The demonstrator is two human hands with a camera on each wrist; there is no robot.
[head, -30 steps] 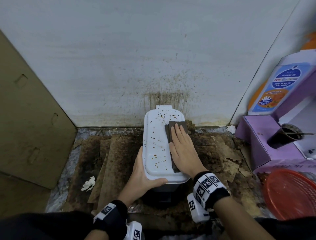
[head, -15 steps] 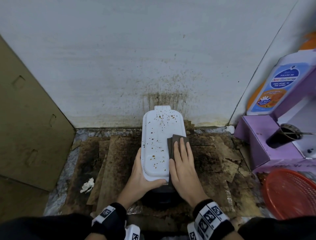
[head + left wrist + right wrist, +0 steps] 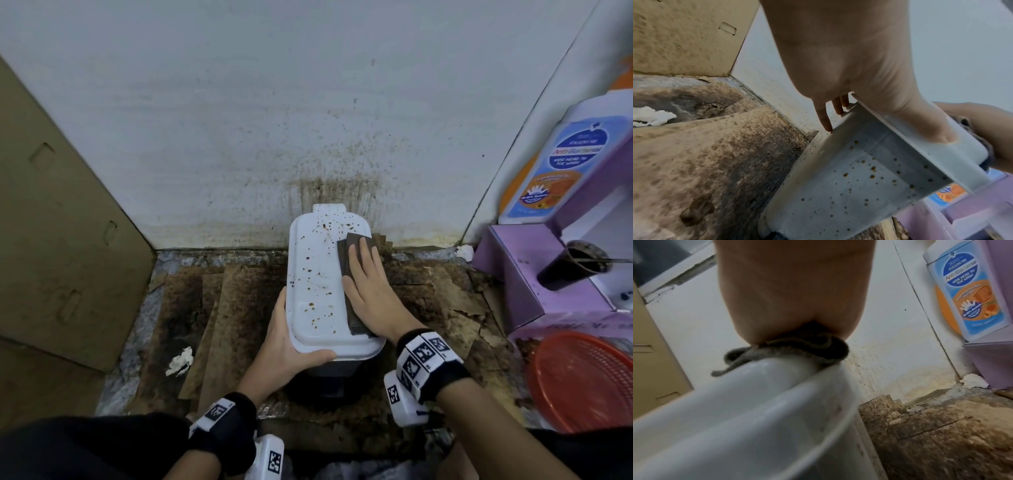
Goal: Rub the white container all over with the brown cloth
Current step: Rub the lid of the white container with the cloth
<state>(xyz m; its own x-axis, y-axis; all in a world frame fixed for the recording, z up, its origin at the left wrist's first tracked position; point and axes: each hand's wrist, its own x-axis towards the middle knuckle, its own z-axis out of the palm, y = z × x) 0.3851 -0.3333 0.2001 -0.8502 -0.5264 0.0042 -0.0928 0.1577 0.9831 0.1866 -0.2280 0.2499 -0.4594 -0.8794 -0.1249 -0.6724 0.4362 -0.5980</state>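
Note:
The white container [image 3: 318, 281] stands against the wall, and its lid is speckled with brown spots. A folded brown cloth [image 3: 352, 246] lies along the lid's right side. My right hand [image 3: 368, 284] lies flat on the cloth with straight fingers, pressing it down. My left hand [image 3: 284, 342] grips the container's near-left corner, thumb over the lid's rim, fingers along the left wall. The left wrist view shows the spotted side wall [image 3: 859, 186] under that hand [image 3: 849, 65]. In the right wrist view the cloth [image 3: 807, 347] is bunched under my palm [image 3: 789, 296] on the lid's edge [image 3: 756, 402].
Stained cardboard sheets [image 3: 239, 308] cover the floor. A cardboard panel [image 3: 58, 222] stands at the left. At the right are a purple box [image 3: 513, 274], a wash bottle [image 3: 561, 164], a dark cup [image 3: 572, 267] and a red basket [image 3: 582, 380]. A white scrap [image 3: 180, 359] lies left.
My right hand slid the cloth toward me along the lid's right side, then pushed it back to the far end. The left hand kept its grip.

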